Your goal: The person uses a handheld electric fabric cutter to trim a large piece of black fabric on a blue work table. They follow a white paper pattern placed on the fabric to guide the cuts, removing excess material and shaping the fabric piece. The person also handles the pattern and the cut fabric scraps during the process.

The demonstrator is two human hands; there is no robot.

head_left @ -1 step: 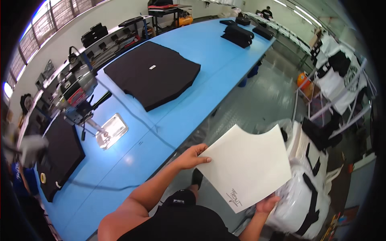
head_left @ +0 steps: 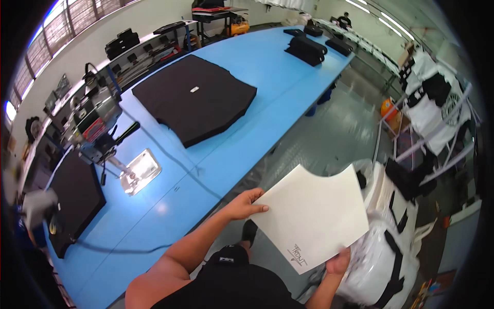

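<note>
White card: held up in front of the person's body over the floor (head_left: pixel 337 129), apart from the table; the card (head_left: pixel 314 216) has a curved notch on its far edge and handwriting near its lower corner.
Left hand: thumb and fingers (head_left: pixel 246 205) pinch the card's left edge.
Right hand: grips the lower right edge (head_left: pixel 338 261), most fingers hidden beneath.
Blue table: a large black cloth stack (head_left: pixel 200 108) lies on it (head_left: pixel 139 226), smaller piles (head_left: pixel 306 49) at the far end.
Cutting machine: stands (head_left: pixel 98 121) beside another black stack (head_left: pixel 80 190).
Cable: trails (head_left: pixel 177 162) across the tabletop, in the way between large stack and near edge.
Plastic-wrapped bundle: white material inside, close on the right (head_left: pixel 370 257).
Rack: holds white and black cloth (head_left: pixel 448 162).
</note>
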